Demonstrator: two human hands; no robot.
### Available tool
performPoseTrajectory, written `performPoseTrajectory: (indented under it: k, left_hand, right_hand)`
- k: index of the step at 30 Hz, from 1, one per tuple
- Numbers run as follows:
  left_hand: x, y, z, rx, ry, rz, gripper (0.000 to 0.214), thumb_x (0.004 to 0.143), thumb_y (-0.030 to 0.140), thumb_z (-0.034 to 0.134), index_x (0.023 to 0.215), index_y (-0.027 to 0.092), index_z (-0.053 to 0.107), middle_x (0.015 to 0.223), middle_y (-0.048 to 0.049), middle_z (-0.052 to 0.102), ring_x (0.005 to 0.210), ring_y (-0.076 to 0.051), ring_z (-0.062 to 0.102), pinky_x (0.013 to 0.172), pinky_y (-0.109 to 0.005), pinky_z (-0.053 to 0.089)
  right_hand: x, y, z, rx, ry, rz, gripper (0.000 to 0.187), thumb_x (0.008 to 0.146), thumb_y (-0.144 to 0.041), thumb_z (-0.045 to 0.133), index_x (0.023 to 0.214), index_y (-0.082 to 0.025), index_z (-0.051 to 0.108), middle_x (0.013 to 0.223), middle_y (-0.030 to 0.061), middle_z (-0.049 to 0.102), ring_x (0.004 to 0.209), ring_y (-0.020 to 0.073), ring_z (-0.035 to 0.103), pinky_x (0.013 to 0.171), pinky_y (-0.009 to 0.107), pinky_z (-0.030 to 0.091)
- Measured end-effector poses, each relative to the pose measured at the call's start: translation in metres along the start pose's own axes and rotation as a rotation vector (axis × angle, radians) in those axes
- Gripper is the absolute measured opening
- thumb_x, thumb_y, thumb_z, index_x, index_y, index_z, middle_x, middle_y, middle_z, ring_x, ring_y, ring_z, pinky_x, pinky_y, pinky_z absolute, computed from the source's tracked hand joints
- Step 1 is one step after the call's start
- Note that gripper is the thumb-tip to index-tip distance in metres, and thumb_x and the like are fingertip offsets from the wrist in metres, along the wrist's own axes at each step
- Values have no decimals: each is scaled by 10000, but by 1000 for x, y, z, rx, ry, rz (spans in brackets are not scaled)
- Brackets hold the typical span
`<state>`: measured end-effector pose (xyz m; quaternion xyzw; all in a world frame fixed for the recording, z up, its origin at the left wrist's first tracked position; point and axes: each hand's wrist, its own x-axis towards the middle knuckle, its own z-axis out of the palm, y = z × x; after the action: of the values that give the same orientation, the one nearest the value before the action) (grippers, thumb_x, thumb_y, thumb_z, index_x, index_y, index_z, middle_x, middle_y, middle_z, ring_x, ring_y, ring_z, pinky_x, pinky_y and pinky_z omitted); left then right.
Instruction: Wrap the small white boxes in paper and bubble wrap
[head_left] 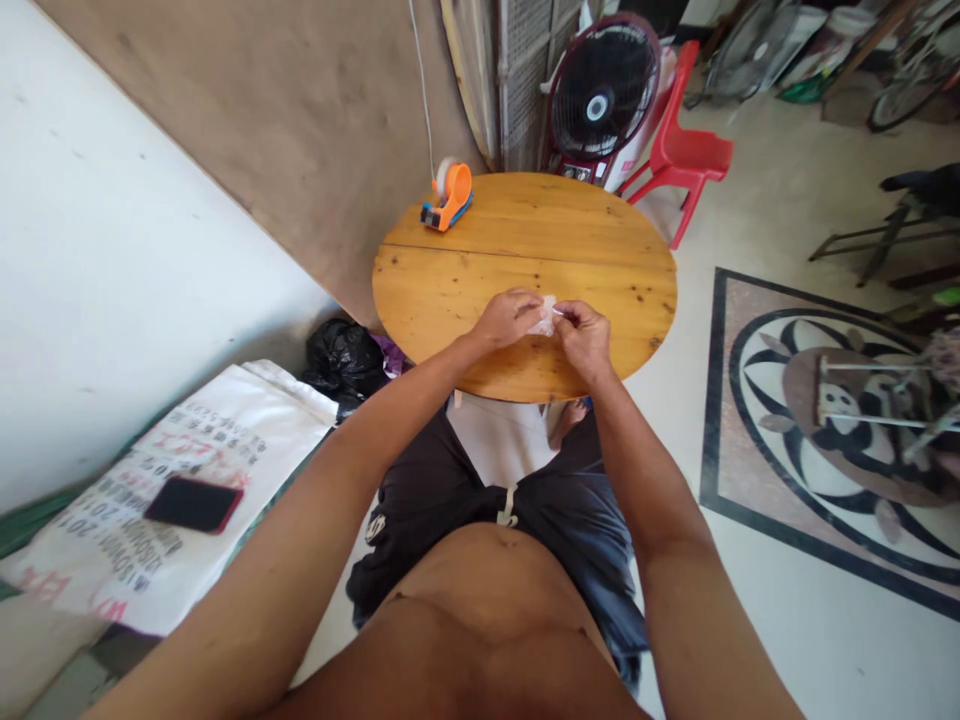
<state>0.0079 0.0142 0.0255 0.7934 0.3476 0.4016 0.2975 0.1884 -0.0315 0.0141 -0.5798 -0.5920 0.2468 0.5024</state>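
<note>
Over the near half of a round wooden table (592, 255), a small crumpled, whitish, see-through piece (546, 317) is between my two hands. My left hand (511, 317) has its fingers closed on the left edge of the piece. On the other side, my right hand (583, 335) pinches its right edge between thumb and fingers. Whether it is thin plastic or paper, I cannot tell. An orange tape dispenser (452, 196) with a roll of tape stands at the table's far left edge, apart from both hands.
A standing fan (600, 100) and a red plastic chair (686, 150) are behind the table. To the left, a phone (193, 503) lies on a printed white sack (247, 425), near a black plastic bag (341, 355). A patterned floor panel (757, 400) is on the right.
</note>
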Motion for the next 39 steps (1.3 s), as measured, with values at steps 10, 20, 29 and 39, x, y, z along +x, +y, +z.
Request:
performPoseTrajectory:
  k: [10,20,29,39]
  left_hand:
    - [-12,-10,7,9,22,65,230,785,185,598,999,200,682,1212,-121,721,1213,-221,641,1115,-418,477]
    - [-22,-9,4,44,-1,109,208,814,287,672,1001,200,655,1292,-160,672,1276,-249,599,1147,-444,442]
    - [-19,-21,10,-2,65,138,215,957,368,546,915,200,674,1189,-115,703,1187,-207,634,1094,-398,476]
    - [-20,-36,15,20,65,34,304,903,491,671,929,188,671,1454,-153,510,1375,-283,516,1092,-432,467]
  right_hand:
    - [-5,3,-9,-115,12,-109,162,800,-293,615,878,-227,741,914,48,739,851,215,667,868,389,547]
    - [-17,3,-17,-355,-42,-370,206,896,-224,534,882,-228,740,915,90,722,934,244,661,878,385,544]
    - [-10,6,-24,-357,-118,-438,255,933,-429,600,859,-239,752,913,82,709,891,233,660,828,376,553]
    - [39,23,-15,-212,-324,-330,880,706,-842,678,1301,-193,688,1299,165,677,1138,334,664,935,493,564]
